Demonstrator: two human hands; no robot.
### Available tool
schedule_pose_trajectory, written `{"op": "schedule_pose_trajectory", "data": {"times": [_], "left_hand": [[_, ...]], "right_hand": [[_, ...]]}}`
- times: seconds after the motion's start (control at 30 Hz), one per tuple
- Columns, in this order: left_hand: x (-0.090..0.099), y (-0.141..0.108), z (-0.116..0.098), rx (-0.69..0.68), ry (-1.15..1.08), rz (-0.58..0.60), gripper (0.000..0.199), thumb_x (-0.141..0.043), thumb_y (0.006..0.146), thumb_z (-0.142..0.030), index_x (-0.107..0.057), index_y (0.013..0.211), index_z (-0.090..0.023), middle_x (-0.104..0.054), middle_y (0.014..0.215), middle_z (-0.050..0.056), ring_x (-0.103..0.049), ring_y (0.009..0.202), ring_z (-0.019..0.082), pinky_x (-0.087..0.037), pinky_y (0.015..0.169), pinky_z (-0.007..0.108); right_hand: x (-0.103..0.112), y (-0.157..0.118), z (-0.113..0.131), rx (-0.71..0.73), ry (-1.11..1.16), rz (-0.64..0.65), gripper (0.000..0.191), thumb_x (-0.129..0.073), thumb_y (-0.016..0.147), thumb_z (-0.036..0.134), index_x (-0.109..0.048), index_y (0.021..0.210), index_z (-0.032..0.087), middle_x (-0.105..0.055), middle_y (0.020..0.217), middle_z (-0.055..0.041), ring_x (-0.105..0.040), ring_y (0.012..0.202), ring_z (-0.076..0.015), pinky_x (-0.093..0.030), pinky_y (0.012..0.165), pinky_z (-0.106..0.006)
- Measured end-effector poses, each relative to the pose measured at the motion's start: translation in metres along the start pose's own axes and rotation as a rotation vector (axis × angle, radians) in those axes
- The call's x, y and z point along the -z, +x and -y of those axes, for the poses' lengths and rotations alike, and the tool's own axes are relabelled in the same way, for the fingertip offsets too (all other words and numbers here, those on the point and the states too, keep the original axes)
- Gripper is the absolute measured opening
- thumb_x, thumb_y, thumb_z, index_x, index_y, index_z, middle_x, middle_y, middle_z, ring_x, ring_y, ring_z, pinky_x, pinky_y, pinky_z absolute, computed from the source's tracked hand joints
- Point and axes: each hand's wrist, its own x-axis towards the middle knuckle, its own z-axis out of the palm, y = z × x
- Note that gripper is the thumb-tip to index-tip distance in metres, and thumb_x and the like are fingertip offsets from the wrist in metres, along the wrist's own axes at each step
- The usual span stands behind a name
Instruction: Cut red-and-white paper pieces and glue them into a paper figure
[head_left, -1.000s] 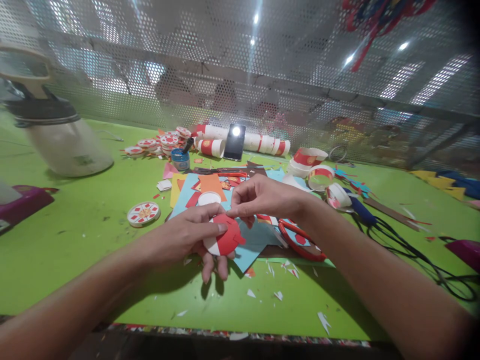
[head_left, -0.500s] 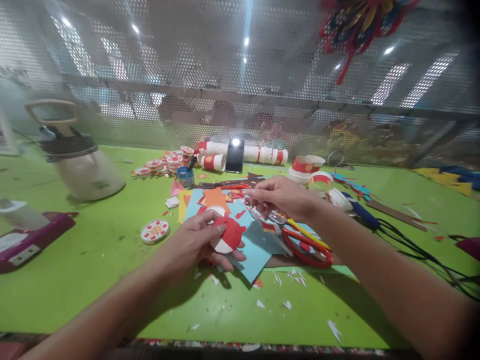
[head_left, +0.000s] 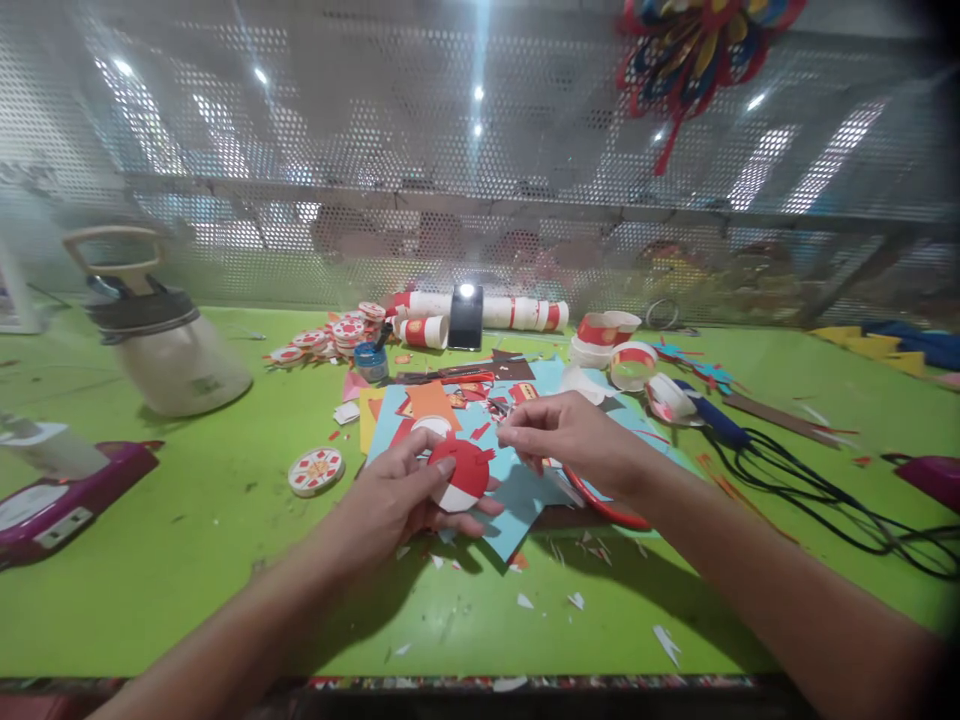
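My left hand point(head_left: 409, 485) grips a round paper disc point(head_left: 461, 478), mostly red with a white lower part and small red tabs near its top and right edge. Its thumb lies on the disc's face, and the other fingers are behind it. Just right of the disc, my right hand point(head_left: 559, 435) is closed in a pinch; what its fingertips hold, if anything, cannot be made out. Beneath that hand lie scissors with red handles point(head_left: 626, 518), partly covered by it. Light blue paper sheets point(head_left: 514, 510) spread under both hands, with red and orange paper pieces point(head_left: 435, 402) on them.
A patterned disc point(head_left: 316, 470) lies to the left, near a stack of similar discs point(head_left: 349, 330) and a blue jar point(head_left: 371, 362). A phone point(head_left: 466, 318) leans against paper cups point(head_left: 517, 312). A large jug point(head_left: 161, 345), power strip point(head_left: 75, 500) and black cable point(head_left: 795, 500) flank the work area.
My right hand has moved down and slightly closer to the disc, covering more of the scissors. My left hand still holds the disc. The camera view has shifted slightly.
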Motion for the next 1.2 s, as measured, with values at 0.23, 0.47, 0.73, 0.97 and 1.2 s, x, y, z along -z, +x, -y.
{"op": "schedule_pose_trajectory", "data": {"times": [0.23,0.47,0.73,0.97,1.2], "left_hand": [[-0.008,-0.003,0.002,-0.034,0.059,-0.042,0.024,-0.066,0.084,-0.024,-0.046,0.097,-0.020,-0.073,0.087,0.003,-0.073,0.082,0.022,-0.060,0.071,0.031],[-0.006,-0.001,0.007,-0.053,0.116,-0.035,0.026,-0.066,0.083,-0.034,-0.049,0.095,-0.019,-0.072,0.080,0.005,-0.073,0.078,0.024,-0.059,0.067,0.032],[-0.008,-0.003,0.002,-0.060,0.079,-0.001,0.012,-0.059,0.088,-0.027,-0.052,0.092,-0.018,-0.071,0.092,0.006,-0.073,0.078,0.022,-0.059,0.064,0.030],[-0.011,-0.007,-0.001,-0.042,0.139,-0.032,0.015,-0.058,0.088,-0.030,-0.050,0.091,-0.018,-0.074,0.080,0.006,-0.071,0.056,0.017,-0.054,0.053,0.024],[-0.005,-0.004,0.004,-0.037,0.192,0.000,0.014,-0.054,0.090,-0.031,-0.048,0.095,-0.019,-0.074,0.087,0.009,-0.073,0.072,0.023,-0.057,0.059,0.030]], "right_hand": [[-0.001,-0.010,-0.001,0.012,-0.009,-0.020,0.021,-0.062,0.079,0.034,-0.062,0.068,0.016,-0.055,0.058,0.0013,-0.048,0.054,-0.0124,-0.038,0.057,-0.028],[-0.006,-0.008,0.001,0.031,0.025,-0.064,0.017,-0.062,0.078,0.031,-0.064,0.074,0.014,-0.054,0.064,0.0012,-0.047,0.058,-0.0118,-0.039,0.059,-0.028],[-0.010,-0.009,0.004,0.004,0.049,-0.001,0.015,-0.061,0.079,0.027,-0.066,0.077,0.012,-0.058,0.067,-0.0007,-0.048,0.060,-0.0118,-0.041,0.059,-0.027],[-0.006,-0.013,0.003,-0.004,0.095,0.067,0.017,-0.063,0.081,0.029,-0.066,0.080,0.013,-0.060,0.067,0.0002,-0.051,0.059,-0.0113,-0.042,0.060,-0.027],[-0.001,-0.009,0.002,0.015,0.110,0.061,0.013,-0.063,0.080,0.025,-0.067,0.082,0.013,-0.060,0.070,-0.0004,-0.052,0.063,-0.0122,-0.041,0.064,-0.028]]}}
